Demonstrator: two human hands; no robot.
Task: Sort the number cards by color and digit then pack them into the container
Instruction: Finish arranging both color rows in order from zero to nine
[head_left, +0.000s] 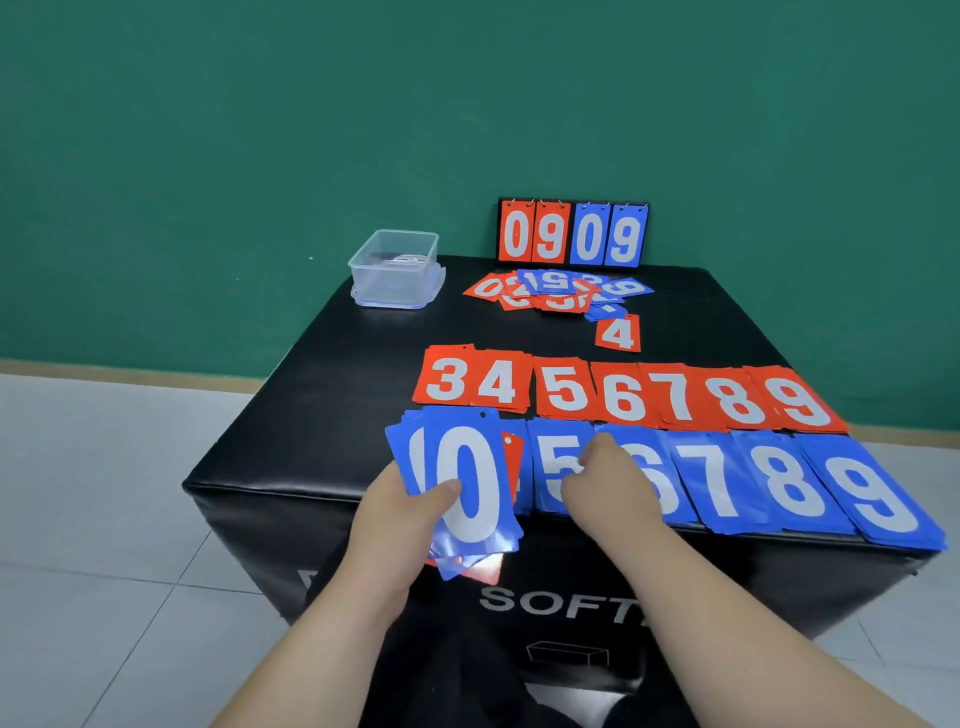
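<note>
My left hand (400, 512) grips a fanned stack of cards (467, 483) over the box's front edge, a blue 0 on top and red cards showing beneath. My right hand (605, 486) rests with curled fingers on the blue 5 pile (553, 467); whether it pinches a card I cannot tell. A red row (623, 397) runs 3 to 9, and below it a blue row (779, 488) runs 5 to 9. An unsorted heap of red and blue cards (558, 291) lies at the back, a lone red 4 (618, 332) beside it. The clear plastic container (396, 270) stands at the back left corner.
All of it sits on a black padded box (322, 395) marked SOFT. A flip scoreboard (573, 233) reading 09 09 stands at the back edge against the green wall. White tiled floor surrounds the box.
</note>
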